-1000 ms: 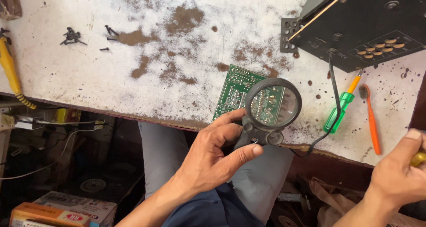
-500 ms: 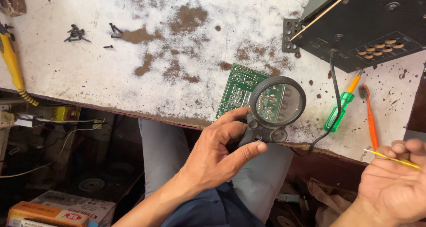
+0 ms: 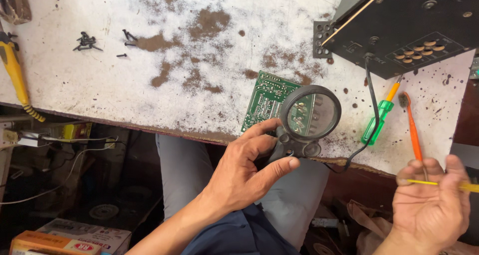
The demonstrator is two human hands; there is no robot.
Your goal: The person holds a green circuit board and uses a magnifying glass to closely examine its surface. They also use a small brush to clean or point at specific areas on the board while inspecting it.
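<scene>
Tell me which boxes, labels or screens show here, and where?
Cardboard box: bottom left, on the floor under the bench; flat, white and orange, with a red oval label on its side.
Yellow package: on the shelf under the bench edge, left; small and partly hidden.
No screens in view.

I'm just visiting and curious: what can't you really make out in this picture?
- Circuit board: its right part lies under the magnifier, which the left hand holds.
- Thin yellow stick in the right hand: cut off by the right edge.
- Black box: cut off at the top edge.
</scene>
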